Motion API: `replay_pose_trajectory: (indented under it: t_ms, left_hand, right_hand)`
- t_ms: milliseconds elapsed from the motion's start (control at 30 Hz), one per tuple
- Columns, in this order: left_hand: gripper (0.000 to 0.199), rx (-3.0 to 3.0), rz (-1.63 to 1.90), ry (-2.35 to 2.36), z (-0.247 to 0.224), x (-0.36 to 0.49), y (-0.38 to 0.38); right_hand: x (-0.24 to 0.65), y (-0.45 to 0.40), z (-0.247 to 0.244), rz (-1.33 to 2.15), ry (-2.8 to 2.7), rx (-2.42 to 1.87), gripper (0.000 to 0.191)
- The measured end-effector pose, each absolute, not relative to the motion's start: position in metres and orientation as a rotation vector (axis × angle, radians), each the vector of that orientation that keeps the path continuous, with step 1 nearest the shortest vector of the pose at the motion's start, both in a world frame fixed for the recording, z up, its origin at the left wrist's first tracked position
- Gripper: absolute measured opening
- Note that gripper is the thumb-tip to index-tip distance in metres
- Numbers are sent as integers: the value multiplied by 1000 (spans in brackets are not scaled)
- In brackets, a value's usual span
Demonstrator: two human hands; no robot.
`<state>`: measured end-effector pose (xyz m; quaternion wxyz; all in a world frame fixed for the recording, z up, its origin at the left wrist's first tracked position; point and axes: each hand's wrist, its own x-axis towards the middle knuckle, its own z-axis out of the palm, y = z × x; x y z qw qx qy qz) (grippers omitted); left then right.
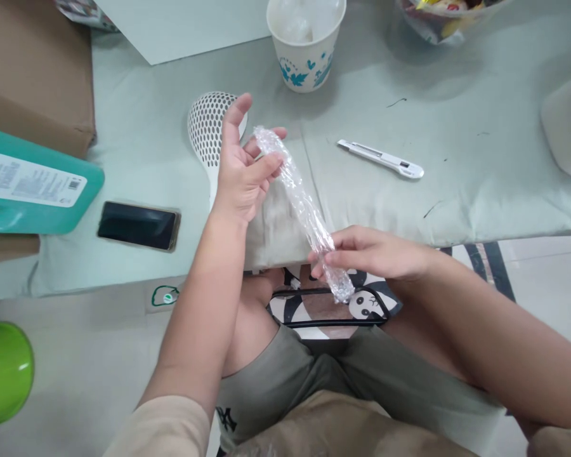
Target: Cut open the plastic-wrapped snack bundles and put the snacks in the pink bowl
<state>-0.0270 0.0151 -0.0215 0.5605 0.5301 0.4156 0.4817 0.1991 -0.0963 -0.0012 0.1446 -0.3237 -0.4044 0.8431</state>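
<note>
Crumpled clear plastic wrap (301,190), gathered into a long narrow strip, is held aslant between both hands, over the front edge of a table covered in pale green cloth (471,197). Its upper end is pinched by thumb and fingers of the left hand (242,172), index finger raised. The lower stretch is gripped lightly between thumb and fingers of the right hand (374,255); the tail end is hung out over a panda-print item (364,306) at the lap. Whether anything is enclosed in the wrap cannot be made out for glare.

A white perforated skimmer (205,130) is partly hidden behind the left hand. A smartphone (139,225), screen dark, is laid farther left. A white snap-off utility knife (381,159) is placed right of the wrap. Beyond, a leaf-printed paper cup (304,66) is stood upright.
</note>
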Motion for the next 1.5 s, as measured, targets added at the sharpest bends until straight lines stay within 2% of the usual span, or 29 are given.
replay_pose_trajectory:
  t_ms: [133, 233, 333, 433, 600, 933, 1100, 1300, 1400, 1500]
  left_hand:
    - [77, 1457, 1164, 1225, -13, -3, 5]
    - [58, 1644, 1142, 1344, -7, 4, -1]
    - [33, 1923, 947, 1195, -3, 4, -7]
    - [23, 2142, 674, 969, -6, 5, -11]
    - [26, 2234, 498, 981, -15, 3, -9]
    - [16, 1939, 831, 1128, -15, -4, -3]
    - [21, 1969, 799, 1147, -22, -3, -2]
    - [29, 2002, 705, 1092, -5, 6, -19]
    - [35, 1791, 635, 996, 13, 11, -33]
    - [24, 1597, 539, 849, 31, 13, -43]
  right_hand:
    - [185, -103, -6, 2505, -1136, -839, 27]
    - [178, -107, -6, 2394, -1054, -926, 20]
    - [175, -107, -2, 2255, -981, -1021, 15]
    - [176, -106, 1, 2197, -884, -1003, 15]
    - [180, -105, 1, 2118, -861, -902, 23]
    - [182, -115, 3, 2359, -999, -631, 33]
    - [199, -109, 17, 1996, -998, -672, 38]
    - [238, -79, 15, 1278, -971, -1326, 61]
    - [247, -70, 2, 1186, -964, -1427, 58]
    - [245, -70, -6, 1140, -1087, -1516, 50]
